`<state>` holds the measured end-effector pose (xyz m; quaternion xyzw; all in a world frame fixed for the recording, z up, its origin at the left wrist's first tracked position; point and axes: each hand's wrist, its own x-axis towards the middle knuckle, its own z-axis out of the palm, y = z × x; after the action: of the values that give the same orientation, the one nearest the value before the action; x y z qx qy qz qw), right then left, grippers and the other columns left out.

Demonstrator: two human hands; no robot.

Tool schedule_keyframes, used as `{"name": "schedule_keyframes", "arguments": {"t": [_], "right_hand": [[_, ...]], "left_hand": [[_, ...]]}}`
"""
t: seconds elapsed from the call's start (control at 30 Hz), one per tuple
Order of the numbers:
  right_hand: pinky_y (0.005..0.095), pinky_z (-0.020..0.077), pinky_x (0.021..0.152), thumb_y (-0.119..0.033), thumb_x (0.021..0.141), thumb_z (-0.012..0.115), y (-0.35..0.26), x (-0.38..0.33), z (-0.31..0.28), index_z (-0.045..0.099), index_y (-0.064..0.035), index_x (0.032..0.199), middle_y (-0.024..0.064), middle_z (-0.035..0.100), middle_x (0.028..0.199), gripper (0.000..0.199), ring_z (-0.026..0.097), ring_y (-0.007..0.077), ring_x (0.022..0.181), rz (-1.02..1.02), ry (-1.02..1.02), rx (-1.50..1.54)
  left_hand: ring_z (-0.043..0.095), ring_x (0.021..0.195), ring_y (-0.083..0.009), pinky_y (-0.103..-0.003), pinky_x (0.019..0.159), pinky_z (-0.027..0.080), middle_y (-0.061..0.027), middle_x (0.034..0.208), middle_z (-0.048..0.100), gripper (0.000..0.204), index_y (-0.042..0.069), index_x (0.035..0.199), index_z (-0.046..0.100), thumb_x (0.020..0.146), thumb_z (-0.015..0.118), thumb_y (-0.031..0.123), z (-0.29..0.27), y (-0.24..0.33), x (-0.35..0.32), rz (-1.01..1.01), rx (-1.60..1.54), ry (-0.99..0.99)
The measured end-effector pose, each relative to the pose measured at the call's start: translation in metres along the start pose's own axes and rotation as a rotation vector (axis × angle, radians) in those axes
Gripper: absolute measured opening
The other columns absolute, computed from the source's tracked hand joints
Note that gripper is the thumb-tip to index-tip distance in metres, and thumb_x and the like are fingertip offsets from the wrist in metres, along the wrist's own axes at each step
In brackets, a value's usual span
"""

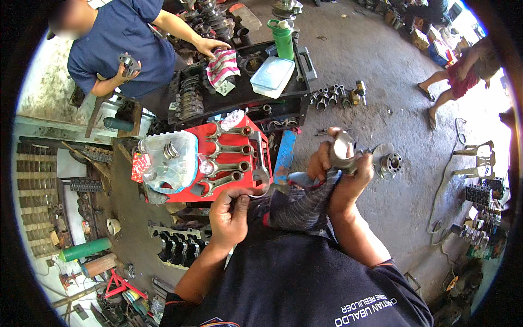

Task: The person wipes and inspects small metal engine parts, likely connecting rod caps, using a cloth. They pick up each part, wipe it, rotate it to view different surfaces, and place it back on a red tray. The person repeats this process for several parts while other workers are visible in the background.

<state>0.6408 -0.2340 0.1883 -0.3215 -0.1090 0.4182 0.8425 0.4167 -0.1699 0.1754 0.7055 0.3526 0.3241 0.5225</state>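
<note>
My left hand [229,218] pinches a curved metal bearing shell [263,185] between thumb and fingers, beside the near edge of a red tray [210,131]. My right hand [348,182] is closed round a connecting rod, its ring-shaped end [342,147] turned up. A grey striped cloth [297,210] hangs below that hand; whether the fingers also grip it, I cannot tell. Several connecting rods [229,149] lie side by side on the red tray. Next to them stands a clear plastic tub [185,158] with bearing shells [170,151] in it.
Across from me a person in a dark shirt [120,49] holds a metal part and touches a striped rag [222,65] on a black cart [245,101]. Several rods [329,97] lie on the floor. A flanged shaft [388,162] is close beyond my right hand. Someone walks at right [455,79].
</note>
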Motion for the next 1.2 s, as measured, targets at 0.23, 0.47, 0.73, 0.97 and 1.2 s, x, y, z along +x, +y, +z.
{"name": "schedule_keyframes", "arguments": {"t": [0.23,0.47,0.73,0.97,1.2], "right_hand": [[0.0348,0.0332,0.057,-0.081,0.085,0.039,-0.015,0.006,0.027,0.056,-0.0043,0.121,0.0049,0.04,0.072,0.087,0.037,0.0191,0.062,-0.083,0.227,0.239],[0.0377,0.0395,0.059,-0.075,0.089,0.04,-0.023,0.0,0.017,0.056,-0.0038,0.121,0.0047,0.044,0.071,0.08,0.043,0.0209,0.061,-0.075,0.128,0.235],[0.0343,0.0333,0.061,-0.083,0.084,0.037,-0.032,0.004,0.022,0.054,-0.0037,0.123,0.0054,0.042,0.078,0.09,0.039,0.0189,0.065,-0.076,0.02,0.289],[0.0363,0.039,0.06,-0.087,0.081,0.036,-0.028,0.002,0.054,0.057,-0.0047,0.12,0.0095,0.054,0.086,0.093,0.047,0.0215,0.066,-0.082,0.214,0.353],[0.0315,0.0414,0.055,-0.078,0.087,0.039,-0.016,-0.006,0.057,0.05,-0.002,0.127,0.0087,0.054,0.088,0.087,0.049,0.0183,0.062,-0.214,0.174,0.231]], "left_hand": [[0.071,0.103,-0.0292,-0.036,0.083,0.056,-0.0185,0.113,0.071,0.009,0.004,0.104,0.059,0.095,0.062,0.003,0.058,0.064,0.042,0.368,0.04,-0.22],[0.065,0.083,-0.0158,-0.029,0.076,0.05,-0.0087,0.091,0.067,0.012,0.003,0.101,0.059,0.101,0.06,0.014,0.043,0.068,0.033,0.201,-0.069,-0.345],[0.066,0.086,-0.0166,-0.031,0.081,0.053,-0.0127,0.099,0.067,0.015,0.0,0.103,0.057,0.103,0.055,0.015,0.013,0.099,0.03,-0.106,-0.468,-0.535],[0.064,0.116,-0.0308,-0.044,0.102,0.049,-0.0156,0.12,0.069,0.042,0.006,0.119,0.067,0.079,0.072,-0.005,0.046,0.082,0.039,0.519,0.146,-0.293],[0.053,0.132,-0.0329,-0.043,0.112,0.037,-0.018,0.137,0.06,0.038,-0.001,0.13,0.062,0.093,0.059,0.006,0.04,0.077,0.019,0.254,0.062,-0.366]]}}
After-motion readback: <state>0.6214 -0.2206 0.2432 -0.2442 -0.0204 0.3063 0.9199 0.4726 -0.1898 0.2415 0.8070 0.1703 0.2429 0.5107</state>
